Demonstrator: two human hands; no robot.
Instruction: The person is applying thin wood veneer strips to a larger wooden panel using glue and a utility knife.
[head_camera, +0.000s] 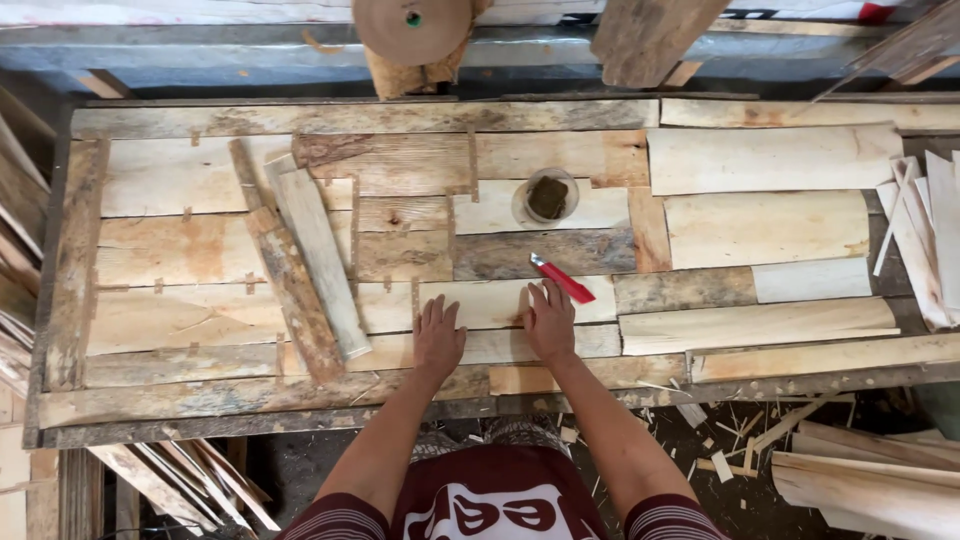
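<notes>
Pale veneer strip (500, 303), thin and long, lying flat at lower centre among patched sheets. Left hand (438, 338) pressed flat on strip, fingers spread, grip released. Right hand (549, 320) likewise flat, grip released, fingertips beside red knife (563, 279). Above, at centre: clear jar (546, 197) holding a dark brown mass. Surface (70, 270): rough plank top covered with taped veneer pieces. Loose strips (925, 235) stacked at right edge; offcuts on floor (740, 440) at lower right.
</notes>
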